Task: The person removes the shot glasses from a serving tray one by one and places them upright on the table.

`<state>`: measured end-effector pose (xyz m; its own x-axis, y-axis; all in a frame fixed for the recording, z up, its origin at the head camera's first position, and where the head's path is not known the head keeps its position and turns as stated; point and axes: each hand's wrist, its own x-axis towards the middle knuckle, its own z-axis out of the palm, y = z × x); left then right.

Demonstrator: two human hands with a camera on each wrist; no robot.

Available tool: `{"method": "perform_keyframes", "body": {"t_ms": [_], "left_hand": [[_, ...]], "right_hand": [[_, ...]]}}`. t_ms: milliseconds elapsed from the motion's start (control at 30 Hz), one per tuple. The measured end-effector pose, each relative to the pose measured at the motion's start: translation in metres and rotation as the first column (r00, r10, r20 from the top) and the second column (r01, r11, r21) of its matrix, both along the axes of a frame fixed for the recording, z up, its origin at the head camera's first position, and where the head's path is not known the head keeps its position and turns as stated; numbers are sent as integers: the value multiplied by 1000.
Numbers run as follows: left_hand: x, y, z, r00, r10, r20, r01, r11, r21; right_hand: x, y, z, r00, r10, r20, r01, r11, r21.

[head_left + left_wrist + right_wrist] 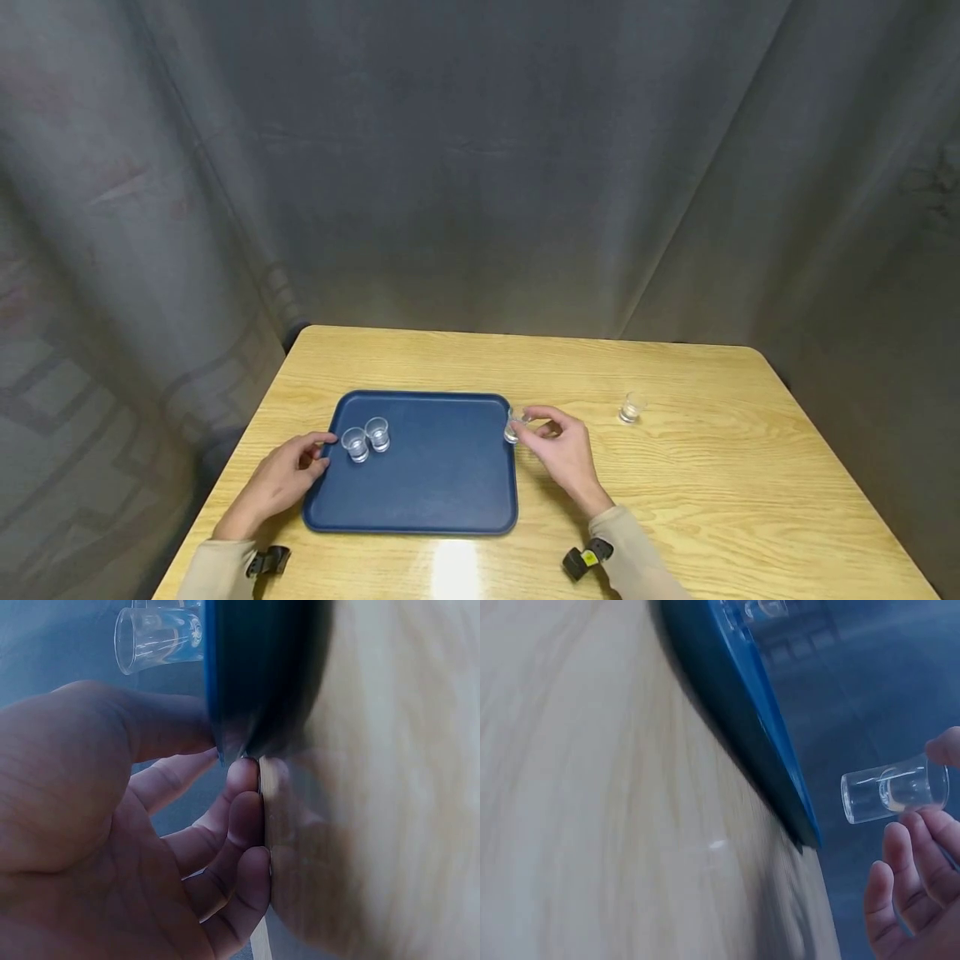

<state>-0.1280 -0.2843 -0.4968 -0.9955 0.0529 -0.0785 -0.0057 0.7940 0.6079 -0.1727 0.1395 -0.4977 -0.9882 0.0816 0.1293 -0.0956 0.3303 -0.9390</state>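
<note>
- Centrally, a blue tray [442, 492] lies flat on the wooden counter [705, 492], with its long sides running left to right in the head view
- Right hand [564, 448]: its fingers [900, 862] pinch a small clear glass [514, 425], thumb on one side and fingertips on the other; the wrist view shows the glass [894, 792] lifted clear of the counter surface, with the tray rim [769, 742] just beside it
- Position of the held glass: at the right edge of the tray near its far right corner, seen in the head view over the rim; whether it is directly above the tray floor or just outside it cannot be told
- Left hand [281, 482]: rests at the left edge of the tray; the wrist view shows the thumb [161, 724] lying over the rim and the curled fingers [244, 825] against the edge of tray and counter, so the hand grips the tray rim
- Two more clear glasses [355, 444] and [377, 434] stand upright on the tray, touching or nearly touching, near its left side and close to the left thumb
- A fourth clear glass [632, 407] stands alone on the counter, well apart to the right of the tray
- Grey curtain [480, 167] hangs behind and around the counter
- Both forearms wear pale sleeves [637, 558] with a dark wrist device at each cuff
</note>
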Motion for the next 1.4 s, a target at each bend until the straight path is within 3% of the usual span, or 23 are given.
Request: {"method": "perform_keyframes", "body": {"t_ms": [300,867,1167,1400], "left_hand": [[1,1,1,1000,7,1,-7,1000,-1],[1,0,1,1000,-7,-6,7,1000,8],[0,-1,1,1000,-3,-12,3,1000,1],[0,0,0,1000,7,1,-7,1000,6]], "right_hand": [[-2,28,0,998,-69,1,69,997,39],[-13,101,24,981,-185,-61,191,976,109],[-26,134,48,964,-261,-60,265,961,78],[-30,164,48,945,-325,-26,326,944,52]]}}
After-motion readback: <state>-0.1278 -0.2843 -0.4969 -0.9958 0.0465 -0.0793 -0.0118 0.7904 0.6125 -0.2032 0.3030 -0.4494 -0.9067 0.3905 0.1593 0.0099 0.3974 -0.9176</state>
